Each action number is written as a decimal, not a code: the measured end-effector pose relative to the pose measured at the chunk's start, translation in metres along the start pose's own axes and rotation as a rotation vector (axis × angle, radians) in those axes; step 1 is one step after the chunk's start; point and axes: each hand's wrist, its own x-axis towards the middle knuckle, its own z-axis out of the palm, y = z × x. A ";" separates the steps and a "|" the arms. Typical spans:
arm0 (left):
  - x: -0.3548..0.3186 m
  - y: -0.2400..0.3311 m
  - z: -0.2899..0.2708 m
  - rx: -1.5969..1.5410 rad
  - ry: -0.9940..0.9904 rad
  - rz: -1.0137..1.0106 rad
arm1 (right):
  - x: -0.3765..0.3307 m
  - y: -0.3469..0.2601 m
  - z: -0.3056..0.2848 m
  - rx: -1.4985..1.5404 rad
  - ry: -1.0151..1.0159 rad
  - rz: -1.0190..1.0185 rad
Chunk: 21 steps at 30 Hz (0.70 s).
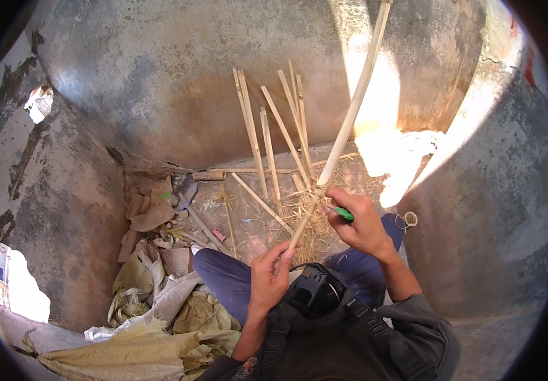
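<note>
As the left hand, six o'clock, grips the lower end of one long pale strip, angled from centre toward one o'clock, the right hand, four o'clock, closes on a green-handled tool beside it; shavings, loose, below; slim strips, several, leaning, twelve o'clock; sacks, crumpled, seven o'clock.

Long pale bamboo strip is held raised at a slant, narrow at its lower end, tilted up to the right, top cut off by the view; small green tool is gripped just beside its lower part, mostly covered, contact unclear
</note>
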 end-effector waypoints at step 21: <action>0.003 0.001 -0.054 -0.371 -0.133 -0.307 | 0.032 0.022 -0.070 -0.251 -0.383 0.056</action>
